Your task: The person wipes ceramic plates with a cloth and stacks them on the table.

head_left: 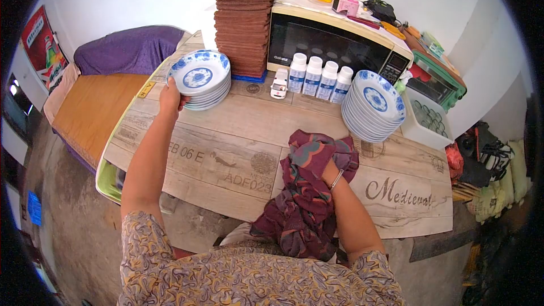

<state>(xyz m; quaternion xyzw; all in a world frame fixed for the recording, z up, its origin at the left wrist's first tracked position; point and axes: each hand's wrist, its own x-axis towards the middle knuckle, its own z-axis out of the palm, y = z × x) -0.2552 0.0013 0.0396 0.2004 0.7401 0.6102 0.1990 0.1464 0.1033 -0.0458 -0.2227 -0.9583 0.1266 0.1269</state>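
Observation:
On the left of the table, my left hand [171, 97] grips the near left rim of the top blue-and-white plate [199, 77], thumb on the rim and fingers curled below. Under it sits a stack of similar plates [208, 101]. My right hand is wrapped in a dark red patterned cloth [306, 192] over the table's front edge. The cloth hides its fingers, and its lower end hangs against my body. A taller stack of the same plates [375, 107] stands to the right of the cloth.
Behind stand a tall pile of folded brown towels [243, 31], a microwave [334, 39], several white bottles [313, 76] and a toy car [279, 84]. A white bin with glasses [428, 118] is at the right. A wooden-topped bench [105, 116] lies left of the table [238, 136].

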